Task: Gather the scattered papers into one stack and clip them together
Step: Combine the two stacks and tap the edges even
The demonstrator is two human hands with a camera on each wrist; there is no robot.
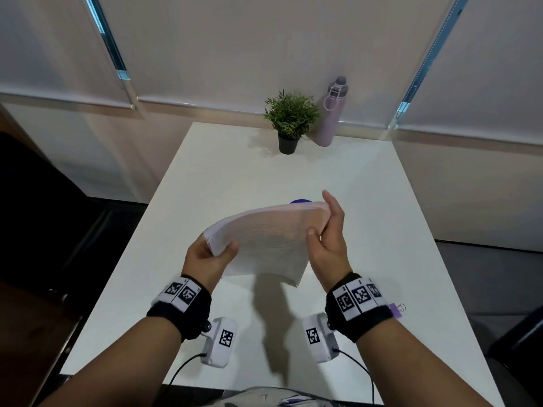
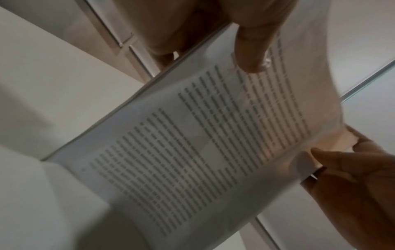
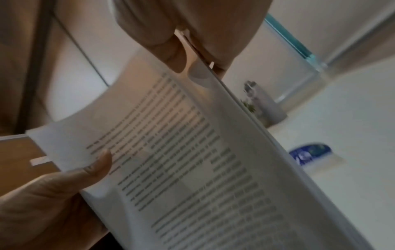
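Observation:
A stack of printed white papers (image 1: pixel 264 242) hangs tilted above the white table (image 1: pixel 382 201), its sheets bowed. My left hand (image 1: pixel 213 254) grips its near left corner, thumb (image 2: pixel 252 50) on the printed face and fingers hidden beneath. My right hand (image 1: pixel 324 224) pinches the right edge, thumb (image 3: pixel 171 50) in front, fingers behind, index finger pointing up. Lines of text show on the papers (image 2: pixel 192 143) (image 3: pixel 192 152) in both wrist views. A purple binder clip (image 1: pixel 397 309) lies on the table just right of my right wrist.
A small potted plant (image 1: pixel 289 121) and a lilac bottle (image 1: pixel 332 113) stand at the table's far edge. A blue round object (image 3: pixel 310 152) lies on the table behind the papers, mostly hidden in the head view. A dark chair stands to the left.

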